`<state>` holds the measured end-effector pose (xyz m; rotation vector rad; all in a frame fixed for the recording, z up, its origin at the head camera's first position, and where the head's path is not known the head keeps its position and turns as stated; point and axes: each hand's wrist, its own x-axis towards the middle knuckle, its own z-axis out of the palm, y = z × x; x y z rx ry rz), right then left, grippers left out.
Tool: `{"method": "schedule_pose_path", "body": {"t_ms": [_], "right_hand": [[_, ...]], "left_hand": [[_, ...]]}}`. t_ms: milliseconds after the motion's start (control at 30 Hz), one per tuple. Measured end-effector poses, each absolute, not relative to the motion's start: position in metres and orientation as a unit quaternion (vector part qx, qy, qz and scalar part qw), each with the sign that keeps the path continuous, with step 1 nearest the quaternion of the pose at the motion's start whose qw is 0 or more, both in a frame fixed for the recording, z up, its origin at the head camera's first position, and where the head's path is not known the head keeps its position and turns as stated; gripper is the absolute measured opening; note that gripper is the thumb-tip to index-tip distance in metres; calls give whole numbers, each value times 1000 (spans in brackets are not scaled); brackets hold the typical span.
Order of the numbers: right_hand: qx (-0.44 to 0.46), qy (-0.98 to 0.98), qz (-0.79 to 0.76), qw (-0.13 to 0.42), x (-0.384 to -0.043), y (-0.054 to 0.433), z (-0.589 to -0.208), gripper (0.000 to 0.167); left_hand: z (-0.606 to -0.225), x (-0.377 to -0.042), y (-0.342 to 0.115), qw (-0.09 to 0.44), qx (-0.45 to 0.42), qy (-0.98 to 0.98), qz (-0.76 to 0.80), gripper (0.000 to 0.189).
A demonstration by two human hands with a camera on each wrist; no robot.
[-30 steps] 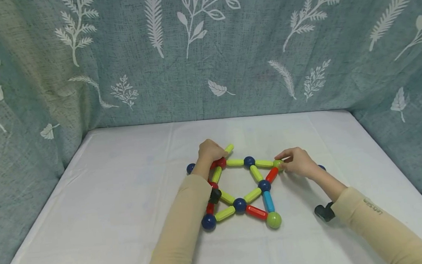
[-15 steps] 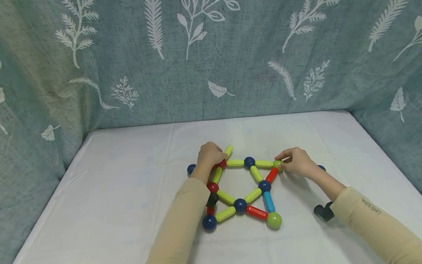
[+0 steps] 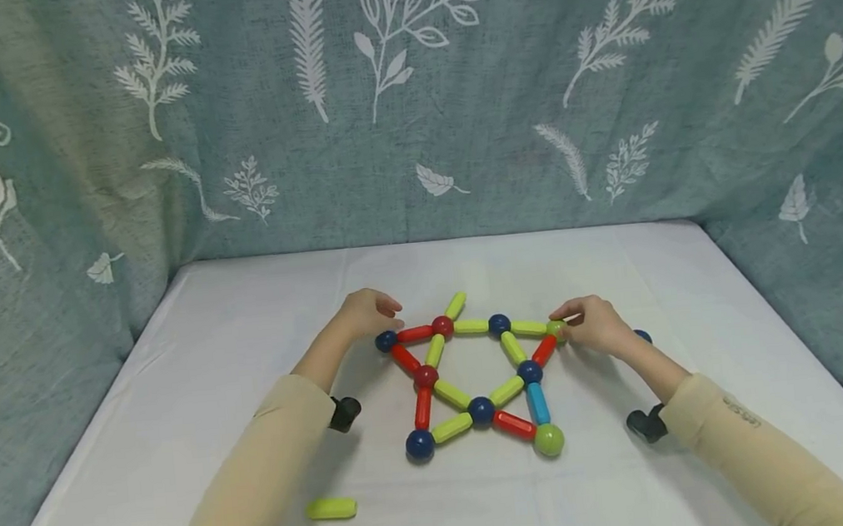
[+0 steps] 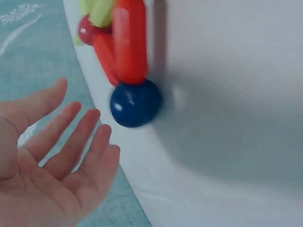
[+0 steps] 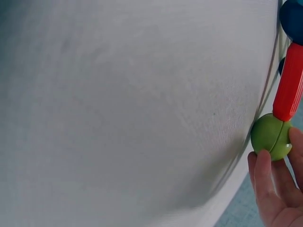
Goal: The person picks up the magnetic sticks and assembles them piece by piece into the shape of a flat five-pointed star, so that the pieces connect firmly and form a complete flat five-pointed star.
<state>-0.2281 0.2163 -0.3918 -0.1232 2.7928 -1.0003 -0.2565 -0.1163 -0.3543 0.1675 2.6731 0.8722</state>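
Note:
A flat star-like frame of magnetic rods and balls lies on the white cloth. At its far left corner sits a blue ball (image 3: 386, 341), joined to two red rods (image 4: 130, 47). My left hand (image 3: 366, 312) is beside that ball, its fingers spread and apart from it in the left wrist view. My right hand (image 3: 594, 323) pinches the green ball (image 5: 271, 136) at the far right corner between thumb and fingers; a red rod (image 5: 289, 85) runs from it. A red ball (image 3: 443, 326) at the far side bears a loose-ended lime rod (image 3: 456, 305).
One lime rod (image 3: 332, 509) lies by itself near the left forearm. Part of another blue ball (image 3: 644, 335) shows behind the right wrist. A patterned green curtain (image 3: 408, 114) hangs behind the white table (image 3: 259, 294).
My left hand has let go near the far red ball and moved left to the blue corner ball. The lone lime rod has come into view. My right hand stays on the green ball.

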Motion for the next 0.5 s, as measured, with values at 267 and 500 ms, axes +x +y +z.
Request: {"method": "schedule_pose_path", "body": {"t_ms": [267, 500], "right_hand": [[-64, 939, -328, 77, -225, 218, -394, 27], [-131, 951, -279, 6, -192, 211, -388, 24]], "left_hand": [[-372, -255, -127, 157, 68, 941, 292, 21], [-376, -252, -126, 132, 68, 947, 286, 17]]}}
